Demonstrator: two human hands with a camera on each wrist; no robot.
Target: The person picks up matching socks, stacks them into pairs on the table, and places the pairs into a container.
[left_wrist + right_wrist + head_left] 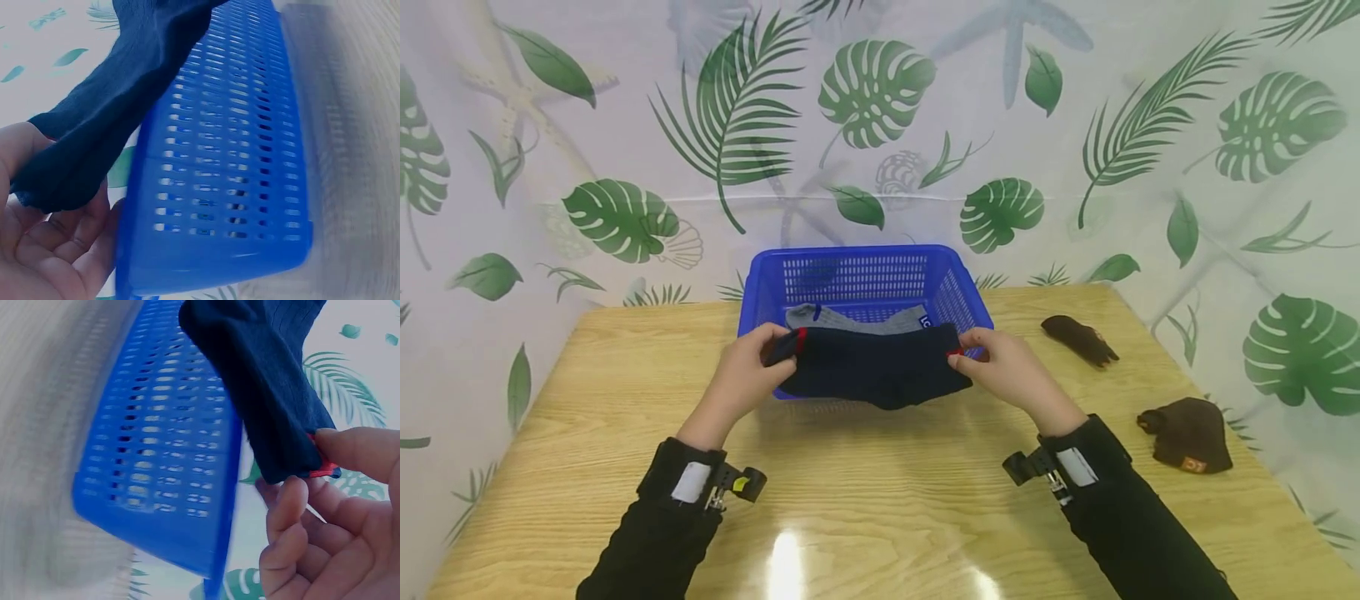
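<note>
— What has your left hand got?

— My left hand pinches the left end of a dark navy sock. Thumb on top, the other fingers curled beneath the cloth, so they are clamped on it. From the left wrist view the sock drapes out of my palm and runs along the outer wall of the blue basket.

— Where is the sock, exactly?

— It is stretched level between both my hands, above the near rim of the blue basket, its middle sagging a little over the near wall. There is a red stripe near each end. I cannot tell whether the cloth touches the rim.

— Anything inside the basket?

— A grey sock lies in it, just behind the navy one.

— And your right hand?

— My right hand pinches the right end, at the red edge. In the right wrist view my fingers are closed on that red-trimmed end of the sock, thumb opposite them, with the basket wall just to the left.

— What lies further right?

— On the wooden table, right of the basket toward the far side, lies a dark brown sock. Nearer to me and further right sits a bundled brown sock with a small orange label. Both lie well apart from my hands.
</note>
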